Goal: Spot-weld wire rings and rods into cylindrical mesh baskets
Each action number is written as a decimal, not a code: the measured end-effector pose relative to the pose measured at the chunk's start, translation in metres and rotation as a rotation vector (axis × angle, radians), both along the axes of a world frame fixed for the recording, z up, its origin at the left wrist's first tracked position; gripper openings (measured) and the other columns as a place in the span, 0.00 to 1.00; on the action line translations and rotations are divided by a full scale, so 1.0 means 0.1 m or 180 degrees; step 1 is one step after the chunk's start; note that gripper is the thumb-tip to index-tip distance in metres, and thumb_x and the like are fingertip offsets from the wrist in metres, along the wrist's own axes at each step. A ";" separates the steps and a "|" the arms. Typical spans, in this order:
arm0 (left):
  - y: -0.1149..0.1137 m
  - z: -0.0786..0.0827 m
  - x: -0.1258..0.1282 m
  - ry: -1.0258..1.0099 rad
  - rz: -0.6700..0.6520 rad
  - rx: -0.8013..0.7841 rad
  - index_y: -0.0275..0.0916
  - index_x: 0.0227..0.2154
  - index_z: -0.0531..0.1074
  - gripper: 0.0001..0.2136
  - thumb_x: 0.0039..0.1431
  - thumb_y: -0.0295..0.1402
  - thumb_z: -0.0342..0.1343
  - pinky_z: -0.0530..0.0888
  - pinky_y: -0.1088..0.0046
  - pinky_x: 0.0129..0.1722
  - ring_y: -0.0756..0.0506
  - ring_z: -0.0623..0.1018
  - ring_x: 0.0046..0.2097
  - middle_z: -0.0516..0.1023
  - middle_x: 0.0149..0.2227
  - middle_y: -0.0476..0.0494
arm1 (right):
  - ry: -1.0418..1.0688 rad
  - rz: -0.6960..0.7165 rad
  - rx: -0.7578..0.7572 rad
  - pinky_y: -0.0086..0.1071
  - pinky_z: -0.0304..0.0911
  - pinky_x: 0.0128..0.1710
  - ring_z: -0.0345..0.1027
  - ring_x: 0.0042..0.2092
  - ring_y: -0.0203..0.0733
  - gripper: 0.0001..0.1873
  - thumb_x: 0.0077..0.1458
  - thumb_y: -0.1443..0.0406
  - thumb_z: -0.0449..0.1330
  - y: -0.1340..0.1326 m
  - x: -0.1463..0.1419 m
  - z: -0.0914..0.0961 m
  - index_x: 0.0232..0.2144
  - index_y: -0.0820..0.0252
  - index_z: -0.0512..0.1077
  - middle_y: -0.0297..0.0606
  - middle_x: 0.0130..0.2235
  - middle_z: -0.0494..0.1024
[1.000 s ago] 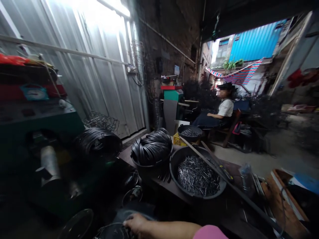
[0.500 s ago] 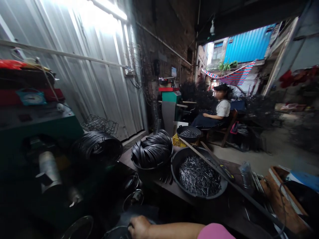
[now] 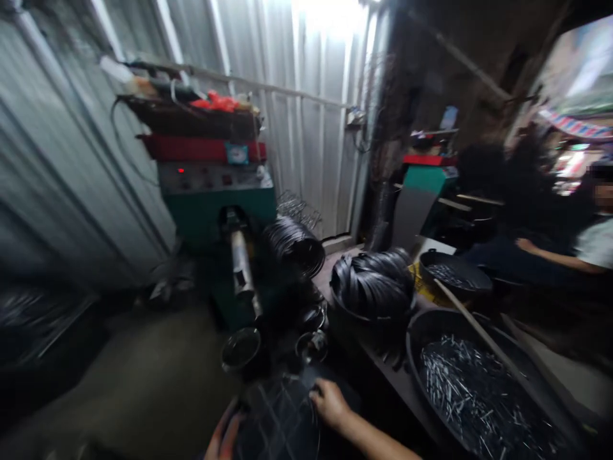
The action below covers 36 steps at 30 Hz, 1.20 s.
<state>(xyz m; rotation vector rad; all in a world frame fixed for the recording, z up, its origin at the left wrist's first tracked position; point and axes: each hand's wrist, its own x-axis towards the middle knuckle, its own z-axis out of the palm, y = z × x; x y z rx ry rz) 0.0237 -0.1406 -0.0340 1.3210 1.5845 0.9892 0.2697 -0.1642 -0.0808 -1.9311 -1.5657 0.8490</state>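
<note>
Right hand (image 3: 329,404) and left hand (image 3: 221,439) clasp the round wire mesh (image 3: 280,423) by its rim; metal cups (image 3: 241,348) stand just beyond.

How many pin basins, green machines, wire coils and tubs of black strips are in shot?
Basins of metal pins: 2
Green machines: 2
Wire coils: 1
Tubs of black strips: 1
Total: 6
</note>
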 end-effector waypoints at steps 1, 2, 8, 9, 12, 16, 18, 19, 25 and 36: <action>0.02 0.04 0.03 -0.0050 0.0108 -0.0022 0.49 0.44 0.71 0.17 0.53 0.46 0.54 0.69 0.65 0.49 0.40 0.71 0.52 0.74 0.48 0.48 | 0.0114 -0.0005 0.0088 0.31 0.62 0.39 0.71 0.39 0.44 0.09 0.50 0.69 0.54 0.01 0.02 0.07 0.31 0.59 0.73 0.40 0.36 0.79; 0.05 0.09 0.06 -0.0240 0.0098 0.0022 0.45 0.44 0.71 0.19 0.51 0.46 0.55 0.67 0.64 0.51 0.39 0.70 0.53 0.75 0.47 0.46 | 0.0185 -0.0055 0.0157 0.32 0.62 0.40 0.71 0.39 0.44 0.08 0.49 0.69 0.54 0.02 0.03 0.13 0.31 0.60 0.73 0.41 0.36 0.78; 0.15 0.23 0.12 -0.1184 -0.0060 0.0047 0.35 0.48 0.69 0.27 0.47 0.47 0.57 0.68 0.69 0.46 0.44 0.75 0.43 0.78 0.38 0.43 | 0.0491 0.0057 0.0194 0.29 0.60 0.33 0.68 0.31 0.39 0.07 0.50 0.64 0.54 0.02 0.07 0.23 0.26 0.60 0.71 0.38 0.28 0.76; 0.12 0.23 0.13 -0.1256 -0.0072 -0.0015 0.34 0.48 0.69 0.28 0.47 0.47 0.57 0.69 0.71 0.44 0.45 0.75 0.41 0.78 0.36 0.44 | 0.0479 0.0076 0.0160 0.29 0.60 0.32 0.68 0.30 0.39 0.08 0.50 0.63 0.55 -0.02 0.08 0.22 0.26 0.61 0.71 0.37 0.28 0.75; 0.00 0.21 0.17 -0.1498 -0.0059 -0.0188 0.34 0.50 0.68 0.29 0.47 0.47 0.58 0.69 0.74 0.35 0.48 0.74 0.32 0.77 0.32 0.47 | 0.0326 0.0135 0.0114 0.28 0.59 0.33 0.68 0.32 0.39 0.08 0.51 0.64 0.55 -0.12 0.10 0.23 0.27 0.61 0.71 0.39 0.30 0.76; -0.09 0.20 0.23 -0.1726 0.0087 -0.0248 0.34 0.50 0.67 0.31 0.44 0.47 0.60 0.68 0.76 0.29 0.51 0.72 0.27 0.76 0.29 0.49 | -0.0080 0.0255 -0.0029 0.28 0.59 0.33 0.69 0.33 0.40 0.09 0.53 0.64 0.53 -0.17 0.10 0.30 0.28 0.61 0.72 0.40 0.30 0.77; -0.11 0.18 0.24 -0.1707 0.0120 -0.0205 0.34 0.49 0.68 0.30 0.44 0.47 0.60 0.68 0.75 0.30 0.51 0.72 0.27 0.76 0.29 0.49 | -0.0218 0.0279 -0.0057 0.28 0.59 0.32 0.69 0.33 0.40 0.09 0.53 0.65 0.53 -0.17 0.11 0.32 0.30 0.61 0.73 0.40 0.31 0.77; -0.11 0.17 0.25 -0.1687 0.0126 -0.0177 0.34 0.49 0.68 0.30 0.44 0.48 0.59 0.68 0.75 0.31 0.50 0.72 0.28 0.76 0.29 0.49 | -0.0259 0.0284 -0.0051 0.28 0.58 0.32 0.70 0.34 0.40 0.09 0.54 0.65 0.53 -0.17 0.11 0.32 0.30 0.61 0.73 0.41 0.32 0.78; -0.17 0.03 0.18 -0.1495 -0.0054 -0.0150 0.35 0.49 0.69 0.30 0.47 0.52 0.56 0.69 0.70 0.41 0.45 0.75 0.36 0.78 0.34 0.44 | -0.0588 0.0336 -0.0159 0.27 0.56 0.31 0.70 0.34 0.40 0.08 0.55 0.65 0.54 -0.24 0.10 0.30 0.31 0.61 0.72 0.41 0.33 0.78; -0.12 -0.01 0.11 -0.1486 -0.0269 -0.0390 0.34 0.48 0.69 0.30 0.48 0.52 0.54 0.69 0.68 0.43 0.44 0.75 0.37 0.77 0.34 0.45 | -0.1437 0.0780 -0.0597 0.31 0.56 0.29 0.71 0.33 0.44 0.07 0.55 0.63 0.56 -0.40 0.06 0.44 0.32 0.58 0.72 0.44 0.32 0.78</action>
